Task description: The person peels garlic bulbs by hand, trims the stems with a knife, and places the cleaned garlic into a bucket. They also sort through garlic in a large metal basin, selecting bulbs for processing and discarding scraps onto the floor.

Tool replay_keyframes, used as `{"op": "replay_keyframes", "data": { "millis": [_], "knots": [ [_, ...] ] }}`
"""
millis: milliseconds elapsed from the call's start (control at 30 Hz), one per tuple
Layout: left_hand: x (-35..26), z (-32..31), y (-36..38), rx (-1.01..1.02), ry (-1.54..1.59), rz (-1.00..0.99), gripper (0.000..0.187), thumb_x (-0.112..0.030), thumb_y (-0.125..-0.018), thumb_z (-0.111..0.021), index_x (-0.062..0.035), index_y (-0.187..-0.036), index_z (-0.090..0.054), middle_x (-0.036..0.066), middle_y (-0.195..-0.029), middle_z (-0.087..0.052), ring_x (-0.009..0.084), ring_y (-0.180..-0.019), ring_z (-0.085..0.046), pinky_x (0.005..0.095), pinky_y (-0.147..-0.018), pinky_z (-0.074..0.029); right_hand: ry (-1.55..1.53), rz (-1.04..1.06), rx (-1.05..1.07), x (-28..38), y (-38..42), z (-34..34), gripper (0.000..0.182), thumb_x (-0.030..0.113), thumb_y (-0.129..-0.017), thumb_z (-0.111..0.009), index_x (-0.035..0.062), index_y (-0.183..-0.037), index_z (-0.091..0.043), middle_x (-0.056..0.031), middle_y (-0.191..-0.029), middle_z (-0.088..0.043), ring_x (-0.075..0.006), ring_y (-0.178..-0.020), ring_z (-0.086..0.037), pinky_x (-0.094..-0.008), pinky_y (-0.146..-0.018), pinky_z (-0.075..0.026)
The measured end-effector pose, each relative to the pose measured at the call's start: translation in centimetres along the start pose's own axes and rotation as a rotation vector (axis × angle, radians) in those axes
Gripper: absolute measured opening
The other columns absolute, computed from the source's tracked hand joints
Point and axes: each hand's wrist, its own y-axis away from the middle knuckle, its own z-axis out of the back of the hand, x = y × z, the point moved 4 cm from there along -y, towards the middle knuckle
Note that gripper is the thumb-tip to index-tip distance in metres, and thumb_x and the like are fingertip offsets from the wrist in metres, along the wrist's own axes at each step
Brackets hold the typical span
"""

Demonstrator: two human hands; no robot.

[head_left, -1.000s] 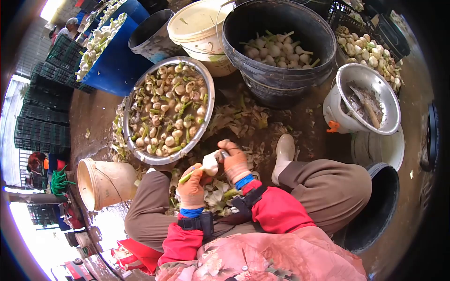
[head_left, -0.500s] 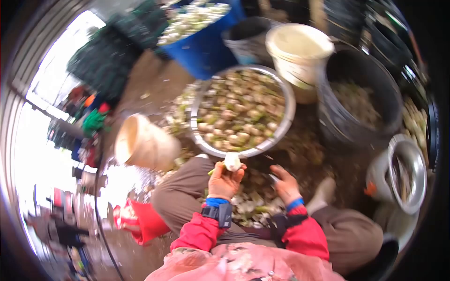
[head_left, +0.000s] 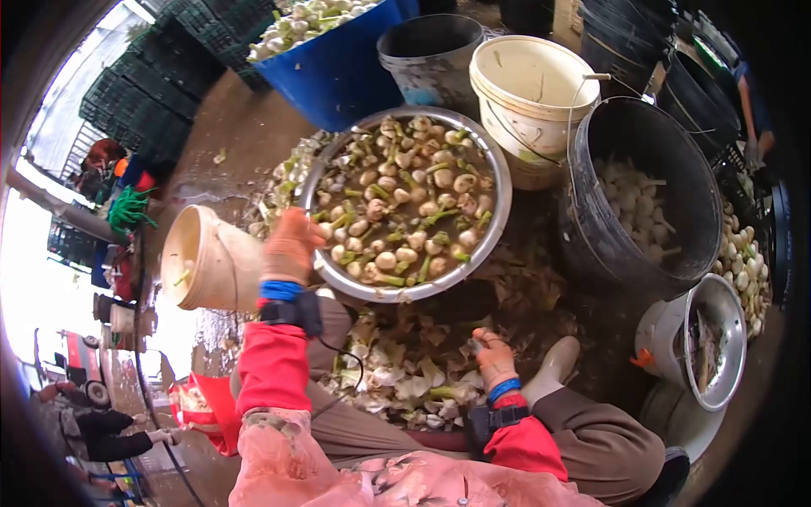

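Peeled bulbs half-fill the black bucket (head_left: 591,245), but the steel basin (head_left: 498,198) is full of untrimmed ones (left hand (head_left: 290,245) reaching there, grip unclear; right hand (head_left: 492,358) curled low, contents unclear).

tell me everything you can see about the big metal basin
The metal basin is round, wide and shallow, silvery with a rolled rim. It sits on the muddy ground, level, filled with murky water and many pale bulbs with green stems. The left hand reaches over its near-left rim. Peelings lie piled beside it.
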Motion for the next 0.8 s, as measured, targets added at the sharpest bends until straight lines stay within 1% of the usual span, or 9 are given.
{"op": "replay_keyframes", "data": {
  "millis": [67,133,233,300,467,600,667,733,800],
  "knots": [
    [7.4,-2.1,-2.0,0.167,-0.898,0.215,0.038,-0.030,-0.081,-0.059,-0.0019,-0.106,-0.054,0.006,-0.082,-0.062,0.0202,-0.076,-0.059,0.0310,-0.066,-0.048,-0.107,-0.059,0.051,-0.6,-0.1,-0.6,0.028,0.003,-0.076,-0.052,0.0066,-0.103,-0.062,-0.0102,-0.101,-0.063,-0.0182,-0.097,-0.059,-0.0261,-0.084,-0.043],
    [13.2,-5.1,-4.3,0.303,-1.522,-0.156,0.042,-0.029,-0.077,-0.061,0.0004,-0.106,-0.056,0.012,-0.086,-0.064,0.0250,-0.083,-0.061,0.0356,-0.071,-0.049,-0.293,-0.168,0.073,-1.1,-0.2,-1.2,0.029,0.003,-0.076,-0.052,0.0045,-0.103,-0.061,-0.0106,-0.103,-0.063,-0.0186,-0.098,-0.059,-0.0258,-0.086,-0.043],
    [16.1,-11.5,-4.5,0.231,-1.952,-0.107,0.035,-0.030,-0.070,-0.065,-0.0093,-0.099,-0.064,0.011,-0.096,-0.064,0.0295,-0.088,-0.062,0.0377,-0.072,-0.051,-0.374,-0.230,0.064,-1.3,-0.3,-1.3,0.031,0.002,-0.075,-0.051,0.0025,-0.104,-0.061,-0.0111,-0.106,-0.062,-0.0188,-0.099,-0.059,-0.0263,-0.088,-0.043],
    [20.1,-9.9,-6.9,0.352,-2.203,0.265,0.028,-0.025,-0.073,-0.061,-0.0097,-0.096,-0.067,0.011,-0.104,-0.062,0.0282,-0.093,-0.061,0.0386,-0.075,-0.050,-0.230,-0.181,0.054,0.4,0.1,-0.1,0.031,0.002,-0.076,-0.051,0.0026,-0.105,-0.061,-0.0112,-0.107,-0.061,-0.0186,-0.100,-0.058,-0.0268,-0.088,-0.043],
    [19.9,-9.6,-7.5,0.381,-2.054,0.351,0.028,-0.018,-0.073,-0.056,-0.0068,-0.096,-0.067,0.016,-0.104,-0.061,0.0267,-0.098,-0.060,0.0389,-0.080,-0.048,-0.154,-0.104,0.042,-1.8,-1.1,-1.1,0.028,0.004,-0.075,-0.057,0.0023,-0.102,-0.062,-0.0102,-0.104,-0.062,-0.0185,-0.096,-0.059,-0.0274,-0.087,-0.043],
    [14.8,-11.6,-4.3,0.456,-1.865,0.405,0.036,-0.018,-0.069,-0.064,-0.0040,-0.101,-0.060,0.017,-0.092,-0.063,0.0260,-0.090,-0.061,0.0358,-0.076,-0.048,-0.381,-0.125,-0.024,-5.1,-1.9,-1.9,0.021,0.010,-0.079,-0.059,0.0073,-0.100,-0.063,0.0003,-0.079,-0.059,-0.0054,-0.059,-0.050,-0.0195,-0.051,-0.038],
    [13.6,-10.4,-2.7,0.406,-1.335,0.216,0.038,-0.021,-0.064,-0.070,0.0009,-0.092,-0.058,0.014,-0.083,-0.062,0.0213,-0.078,-0.061,0.0316,-0.068,-0.049,-0.255,0.003,-0.024,-2.9,-1.5,-1.2,0.022,0.010,-0.080,-0.059,0.0079,-0.101,-0.062,0.0012,-0.080,-0.058,-0.0051,-0.062,-0.051,-0.0185,-0.053,-0.039],
    [13.5,-10.2,1.1,0.409,-0.519,0.458,0.050,-0.017,-0.074,-0.065,-0.0076,-0.120,-0.045,0.005,-0.087,-0.058,0.0177,-0.069,-0.058,0.0269,-0.053,-0.046,-0.316,-0.026,-0.040,2.1,-0.1,0.2,0.028,0.004,-0.076,-0.057,0.0009,-0.104,-0.061,-0.0046,-0.101,-0.062,-0.0123,-0.096,-0.056,-0.0239,-0.086,-0.042],
    [11.2,-11.9,7.4,0.285,-0.131,0.551,0.051,-0.019,-0.080,-0.062,-0.0089,-0.125,-0.040,0.007,-0.100,-0.057,0.0196,-0.077,-0.058,0.0265,-0.053,-0.046,-0.588,-0.106,0.002,4.4,0.1,0.2,0.026,0.010,-0.080,-0.061,0.0013,-0.104,-0.060,-0.0028,-0.102,-0.061,-0.0098,-0.096,-0.055,-0.0229,-0.082,-0.043]
  ]
}}
